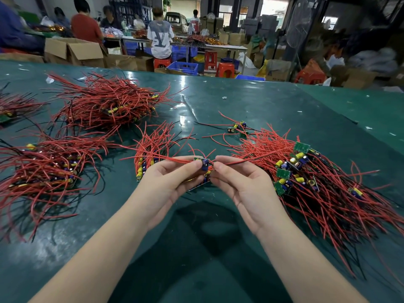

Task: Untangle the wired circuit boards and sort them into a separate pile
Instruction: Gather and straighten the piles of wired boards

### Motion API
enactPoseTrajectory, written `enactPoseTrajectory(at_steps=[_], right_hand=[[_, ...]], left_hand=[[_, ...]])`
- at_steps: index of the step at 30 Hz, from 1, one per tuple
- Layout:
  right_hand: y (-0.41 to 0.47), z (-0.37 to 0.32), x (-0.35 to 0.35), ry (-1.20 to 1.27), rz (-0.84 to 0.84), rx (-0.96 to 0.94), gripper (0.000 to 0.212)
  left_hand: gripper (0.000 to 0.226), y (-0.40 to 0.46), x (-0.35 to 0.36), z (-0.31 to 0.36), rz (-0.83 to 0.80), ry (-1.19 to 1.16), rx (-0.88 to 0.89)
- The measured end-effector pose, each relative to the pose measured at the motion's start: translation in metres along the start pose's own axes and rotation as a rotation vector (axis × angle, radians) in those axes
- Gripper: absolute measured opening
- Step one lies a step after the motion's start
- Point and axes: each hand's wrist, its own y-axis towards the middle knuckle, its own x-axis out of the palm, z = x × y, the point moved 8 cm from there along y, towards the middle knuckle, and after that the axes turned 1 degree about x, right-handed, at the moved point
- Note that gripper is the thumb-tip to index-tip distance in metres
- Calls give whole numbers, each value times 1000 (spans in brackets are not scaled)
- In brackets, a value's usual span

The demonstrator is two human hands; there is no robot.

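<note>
Between both hands I hold a small green circuit board [203, 164] with blue parts and red wires, above the green table [251, 101]. My left hand [168, 182] pinches its left side with thumb and fingertips. My right hand [244, 182] pinches its right side, where a red wire runs off to the right. A tangled pile of wired boards [317, 178] lies just right of my right hand. A small stack of boards with fanned red wires [153, 147] sits just beyond my left hand.
Bigger bundles of wired boards lie at the left [43, 169] and back left [105, 103]. A few loose boards [238, 126] sit mid-table. Behind the table's far edge are cardboard boxes [74, 51], red stools, blue crates and several people at benches.
</note>
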Motion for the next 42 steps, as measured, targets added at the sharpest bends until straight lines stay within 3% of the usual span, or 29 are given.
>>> enactPoseTrajectory(at_steps=[6,16,21,28,33,42], right_hand=[[-2,-1,-1,-4,17,-29,9],[-6,-9,-6,-111,87,-220,18],[3,-2,-9,-292,30,-118,19],[2,9,-9,126,81,10,14],[1,14,-5,190,72,114,14],[3,14,-7,217,76,140,15]], left_hand=[[28,-1,-2,4,8,77,40],[16,-3,1,-4,-26,49,-74],[16,-4,2,-8,-41,46,-115],[14,-3,4,-11,-43,31,-118],[12,-1,0,-11,14,21,-78],[12,2,-6,-10,35,-10,-74]])
